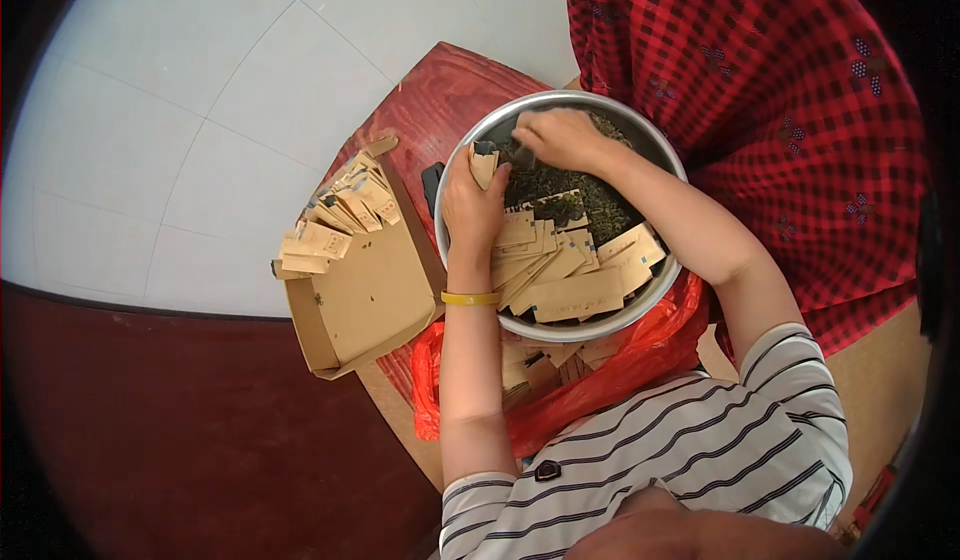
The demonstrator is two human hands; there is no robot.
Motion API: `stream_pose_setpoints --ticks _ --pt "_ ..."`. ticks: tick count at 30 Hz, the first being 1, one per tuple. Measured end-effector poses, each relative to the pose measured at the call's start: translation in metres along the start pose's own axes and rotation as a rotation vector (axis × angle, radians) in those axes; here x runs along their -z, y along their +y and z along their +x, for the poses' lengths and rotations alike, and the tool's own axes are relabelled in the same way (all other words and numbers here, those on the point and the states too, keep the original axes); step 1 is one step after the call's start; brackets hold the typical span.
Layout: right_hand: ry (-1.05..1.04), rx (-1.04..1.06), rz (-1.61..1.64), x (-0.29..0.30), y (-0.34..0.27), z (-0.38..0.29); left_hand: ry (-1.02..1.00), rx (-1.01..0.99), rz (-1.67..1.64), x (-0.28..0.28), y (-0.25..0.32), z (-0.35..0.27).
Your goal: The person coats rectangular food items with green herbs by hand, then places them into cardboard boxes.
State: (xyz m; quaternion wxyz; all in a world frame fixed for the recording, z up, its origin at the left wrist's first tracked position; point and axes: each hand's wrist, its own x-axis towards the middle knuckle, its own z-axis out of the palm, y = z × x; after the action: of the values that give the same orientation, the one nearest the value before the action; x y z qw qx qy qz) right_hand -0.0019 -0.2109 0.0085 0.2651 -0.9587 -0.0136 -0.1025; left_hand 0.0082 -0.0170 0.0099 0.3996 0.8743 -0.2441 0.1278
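Note:
A large round metal basin (pixel 566 330) holds dark dried plant material (pixel 604 211) and many flat paper packets (pixel 577 297). My left hand (pixel 474 211), at the basin's left side, grips a small upright paper packet (pixel 484 166) whose top end shows dark. Just right of that packet, my right hand (pixel 561 138) is over the plant material with fingers bent together around something greyish, partly blurred, that looks like a small scoop; I cannot tell for certain.
Left of the basin, an open cardboard box (pixel 382 297) has a row of upright packets (pixel 349 203) along its far left side. A red plastic bag (pixel 600 402) with more packets lies below the basin. Beneath is a red wooden table (pixel 442 79); red checked cloth (pixel 757 109) hangs at right.

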Motion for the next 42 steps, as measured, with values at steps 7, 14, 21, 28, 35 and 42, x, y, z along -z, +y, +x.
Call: stream_pose_setpoints --ticks 7,14,21,28,35,42 --pt "0.156 -0.027 0.218 0.004 0.009 0.005 0.012 -0.045 0.029 -0.001 -0.002 -0.001" --pt "0.274 -0.063 0.571 0.030 -0.007 0.002 -0.051 0.012 0.013 0.001 -0.007 -0.002" --pt "0.418 0.550 0.225 0.014 -0.016 -0.003 -0.055 0.003 0.015 -0.001 -0.004 -0.001" --pt "0.378 0.484 0.253 0.009 -0.023 -0.010 -0.071 -0.008 0.026 -0.002 -0.007 -0.001" --pt "0.341 0.433 0.233 0.011 -0.017 -0.008 -0.095 0.014 0.003 -0.001 -0.001 -0.001" --pt "0.276 0.466 0.261 0.007 -0.024 -0.010 -0.082 -0.002 -0.020 -0.002 -0.009 -0.002"
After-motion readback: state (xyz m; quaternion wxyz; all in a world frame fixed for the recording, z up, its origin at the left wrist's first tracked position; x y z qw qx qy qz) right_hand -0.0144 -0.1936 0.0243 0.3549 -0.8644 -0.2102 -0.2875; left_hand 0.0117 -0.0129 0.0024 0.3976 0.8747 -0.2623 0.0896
